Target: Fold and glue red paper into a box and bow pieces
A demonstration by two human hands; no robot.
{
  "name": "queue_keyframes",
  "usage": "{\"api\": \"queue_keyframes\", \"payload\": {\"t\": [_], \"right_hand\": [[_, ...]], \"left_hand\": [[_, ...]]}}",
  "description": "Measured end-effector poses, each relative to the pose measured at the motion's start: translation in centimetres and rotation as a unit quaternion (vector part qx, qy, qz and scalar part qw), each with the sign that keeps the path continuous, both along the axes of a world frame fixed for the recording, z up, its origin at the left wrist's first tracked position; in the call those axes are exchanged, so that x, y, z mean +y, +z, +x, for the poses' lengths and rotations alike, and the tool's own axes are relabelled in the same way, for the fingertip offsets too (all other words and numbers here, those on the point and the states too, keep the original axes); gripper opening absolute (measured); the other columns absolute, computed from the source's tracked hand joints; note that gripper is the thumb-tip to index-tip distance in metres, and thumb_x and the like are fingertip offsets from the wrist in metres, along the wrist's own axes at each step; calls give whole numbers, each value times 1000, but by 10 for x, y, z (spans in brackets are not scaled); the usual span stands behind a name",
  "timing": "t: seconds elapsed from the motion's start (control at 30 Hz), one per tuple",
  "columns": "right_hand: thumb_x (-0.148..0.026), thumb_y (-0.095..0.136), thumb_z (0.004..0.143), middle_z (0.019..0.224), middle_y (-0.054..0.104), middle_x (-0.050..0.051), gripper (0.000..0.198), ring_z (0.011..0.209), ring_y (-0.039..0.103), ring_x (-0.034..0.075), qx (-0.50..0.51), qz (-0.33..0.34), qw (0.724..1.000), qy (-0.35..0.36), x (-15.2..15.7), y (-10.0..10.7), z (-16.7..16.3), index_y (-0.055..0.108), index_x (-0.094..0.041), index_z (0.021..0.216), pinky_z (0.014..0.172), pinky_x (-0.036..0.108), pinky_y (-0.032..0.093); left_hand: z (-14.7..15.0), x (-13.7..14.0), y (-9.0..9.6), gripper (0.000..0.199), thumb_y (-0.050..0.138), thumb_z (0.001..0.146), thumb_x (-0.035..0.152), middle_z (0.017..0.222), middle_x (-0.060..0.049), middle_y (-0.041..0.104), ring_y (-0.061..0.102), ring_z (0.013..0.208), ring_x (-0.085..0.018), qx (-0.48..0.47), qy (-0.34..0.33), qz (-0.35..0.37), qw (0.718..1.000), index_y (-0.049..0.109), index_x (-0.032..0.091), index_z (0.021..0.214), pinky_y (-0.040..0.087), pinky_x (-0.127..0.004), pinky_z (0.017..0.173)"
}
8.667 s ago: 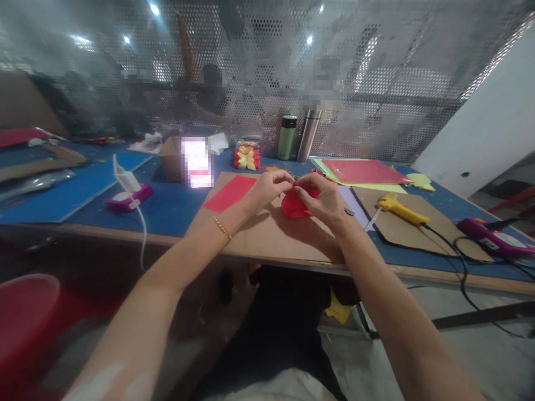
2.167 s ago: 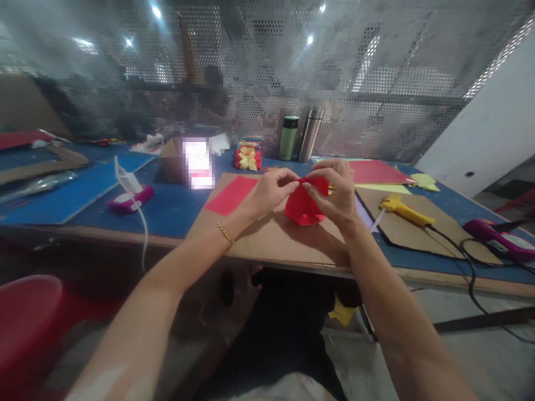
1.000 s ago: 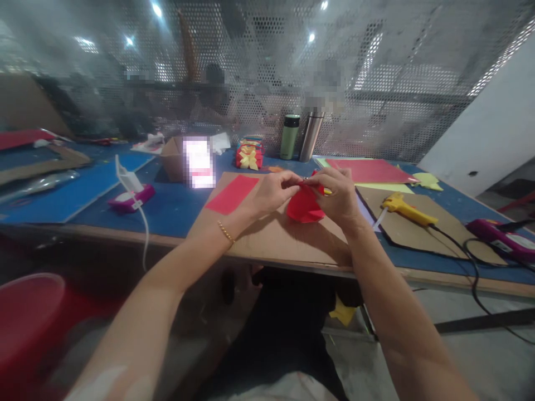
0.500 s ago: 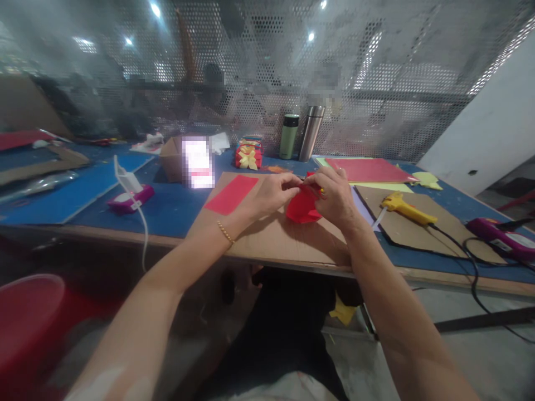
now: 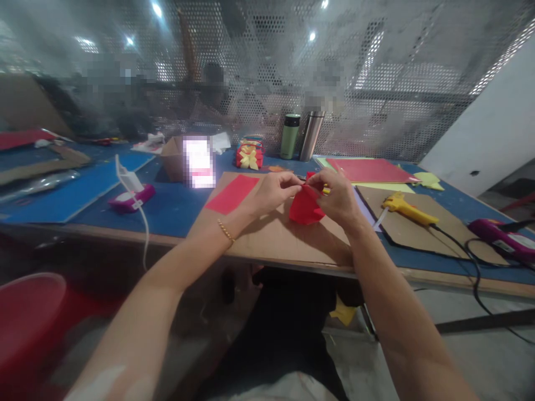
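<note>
Between your two hands, over the brown cardboard sheet (image 5: 267,239), is the curved red piece (image 5: 306,209), its upper edge gathered and its wider lower part angled down; whether it touches the cardboard cannot be told. Your left hand (image 5: 273,195) has its fingers pinched nearly together on that edge, and your right hand (image 5: 337,196) pinches it just beside, thumb against fingers, though the exact contact is too small to read. The step in hand looks to be pressing or shaping this edge. By that reading, the next move calls for even, light pressure from both sides, since the soft-looking material could slip or crease askew.

To the left, a flat red strip (image 5: 233,194) lies on the same sheet. Beyond your right hand, a yellow glue gun (image 5: 412,210) rests on a smaller cardboard piece (image 5: 443,240), held by neither hand. Farther back on the table (image 5: 167,211), a green bottle (image 5: 290,139) and a steel bottle (image 5: 311,139) stand side by side.
</note>
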State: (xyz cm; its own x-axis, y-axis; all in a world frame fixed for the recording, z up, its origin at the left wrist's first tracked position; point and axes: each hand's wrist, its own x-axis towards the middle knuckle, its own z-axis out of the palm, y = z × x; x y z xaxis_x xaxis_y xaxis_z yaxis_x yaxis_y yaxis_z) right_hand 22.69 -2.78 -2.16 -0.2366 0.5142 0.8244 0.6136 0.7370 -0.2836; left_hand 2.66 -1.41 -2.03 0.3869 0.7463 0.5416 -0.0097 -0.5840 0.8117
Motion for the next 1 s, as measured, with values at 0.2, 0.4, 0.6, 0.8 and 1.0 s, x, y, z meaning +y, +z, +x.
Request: {"api": "queue_keyframes", "payload": {"t": [0.2,0.4,0.6,0.8,1.0], "right_hand": [[-40,74,90,79,70,3,17,68,59,20,16,1,1000,5,0,1,1,68,-25,83,70,38,48],[-65,69,95,74,67,3,42,67,57,21,29,8,999,12,0,5,2,64,-27,77,66,39,48],[-56,60,103,80,67,4,35,74,60,22,55,17,998,-3,-8,11,5,68,-27,84,72,41,51],[-46,64,101,110,72,7,20,109,63,32,-4,49,999,-15,-14,13,4,77,-31,106,101,56,47],[-43,68,98,107,72,6,15,106,61,31,-36,47,998,-33,-9,7,1,74,-29,97,98,54,45]], "left_hand": [[0,0,0,5,74,90,18,91,-6,78,69,84,-15,-13,-10,-22,1000,77,15,91,57,-34,87],[-1,1,2,5,75,91,19,92,-6,79,70,86,-15,-18,-16,-22,999,76,15,93,58,-35,88],[0,4,1,5,75,91,20,89,-6,78,71,86,-16,-17,-5,-28,999,76,16,91,59,-35,88],[1,4,0,6,74,91,22,90,-5,77,69,84,-15,-20,6,-20,1000,75,16,92,58,-34,85],[2,1,0,7,75,91,23,91,-5,78,70,87,-16,-13,3,2,1000,76,16,92,58,-34,87]]}}
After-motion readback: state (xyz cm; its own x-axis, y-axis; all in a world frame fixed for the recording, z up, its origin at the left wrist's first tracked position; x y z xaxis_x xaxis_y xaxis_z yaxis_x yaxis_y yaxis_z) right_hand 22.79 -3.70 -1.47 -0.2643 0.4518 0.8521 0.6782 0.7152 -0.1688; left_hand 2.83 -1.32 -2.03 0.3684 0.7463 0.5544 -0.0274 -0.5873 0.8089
